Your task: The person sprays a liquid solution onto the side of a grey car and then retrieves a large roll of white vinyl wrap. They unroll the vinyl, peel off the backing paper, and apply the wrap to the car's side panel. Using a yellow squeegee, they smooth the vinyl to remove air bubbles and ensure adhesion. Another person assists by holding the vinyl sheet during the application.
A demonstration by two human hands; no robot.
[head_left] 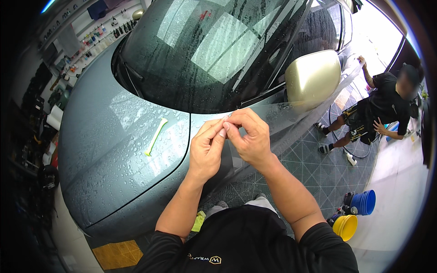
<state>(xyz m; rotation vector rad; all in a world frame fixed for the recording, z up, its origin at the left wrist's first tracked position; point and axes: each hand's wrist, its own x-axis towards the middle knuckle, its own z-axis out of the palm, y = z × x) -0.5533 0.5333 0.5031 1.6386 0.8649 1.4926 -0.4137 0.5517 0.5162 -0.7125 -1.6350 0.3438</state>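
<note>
My left hand (207,150) and my right hand (251,139) meet in front of the windshield's lower corner, above the car's fender. Thumbs and fingertips of both are pinched together on the edge of a clear plastic film (286,127). The sheet stretches from my fingers to the right along the car's side, past the gold side mirror (314,77). What exactly lies between the fingertips is too small to see. To the left, a lime-green squeegee-like tool (156,137) rests on the wet grey hood (114,150), which is covered in water drops.
At the right, a co-worker (382,102) in black raises one hand (362,60) by the film's far end. A blue bucket (363,202) and a yellow bucket (344,226) stand on the tiled floor (300,175). Shelves of bottles (95,43) line the far left wall.
</note>
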